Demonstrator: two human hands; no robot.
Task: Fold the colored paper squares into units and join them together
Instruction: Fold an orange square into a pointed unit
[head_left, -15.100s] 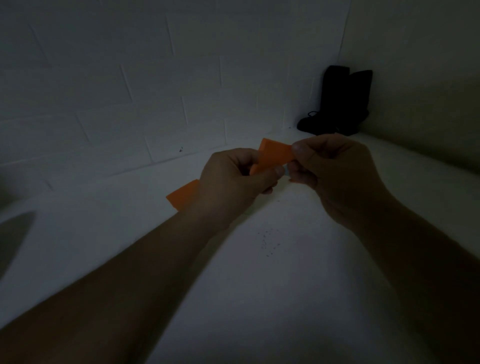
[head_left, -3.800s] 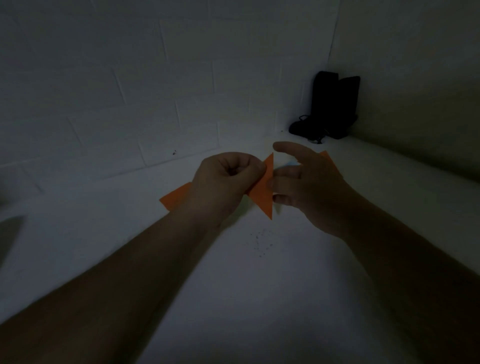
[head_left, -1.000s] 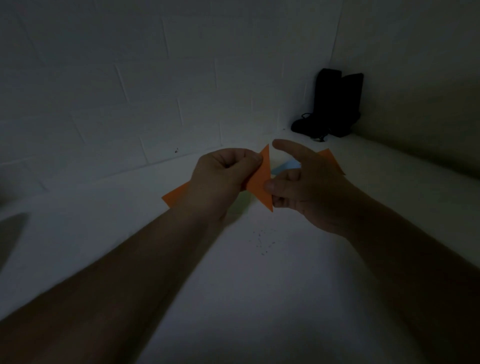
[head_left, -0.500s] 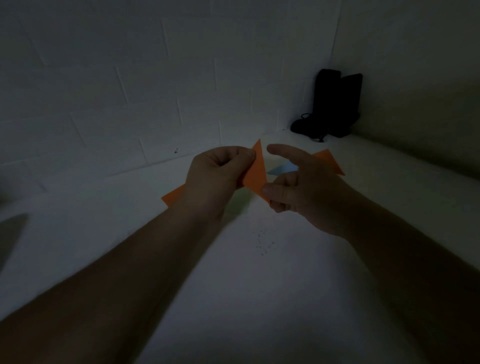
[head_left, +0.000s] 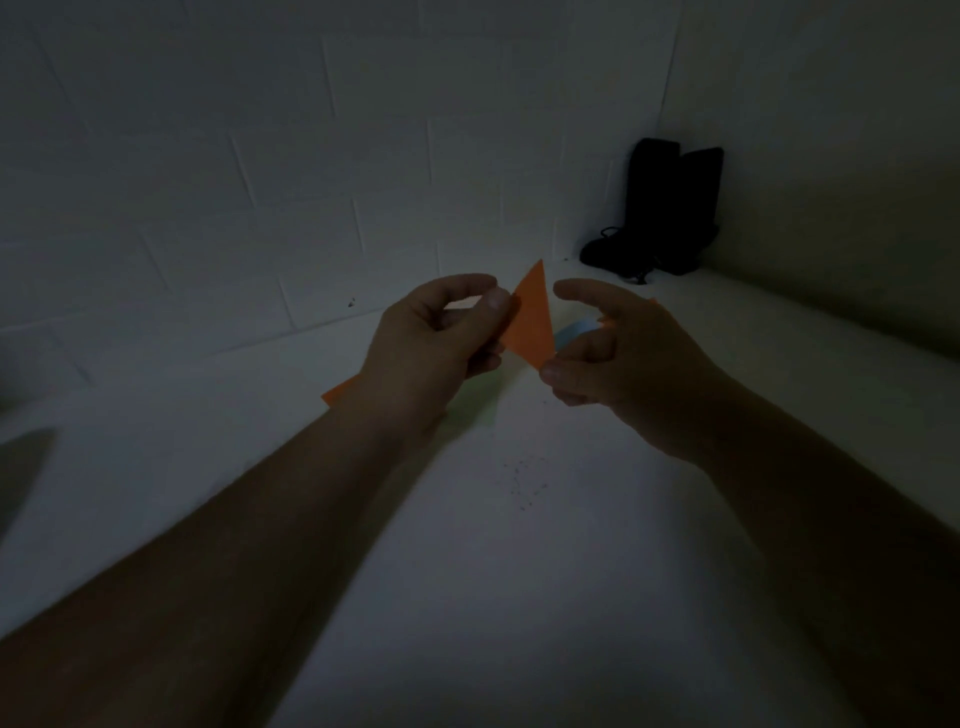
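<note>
Dim white surface (head_left: 467, 597), left hand (head_left: 431, 348) fingers pinching orange paper triangle (head_left: 532, 325), right hand (head_left: 618, 353) fingers pinching its lower corner

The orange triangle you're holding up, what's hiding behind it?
Behind the orange triangle a light blue paper peeks out beside the right hand. A small orange corner shows past that hand. How far the blue paper runs is covered by triangle and fingers.
</note>
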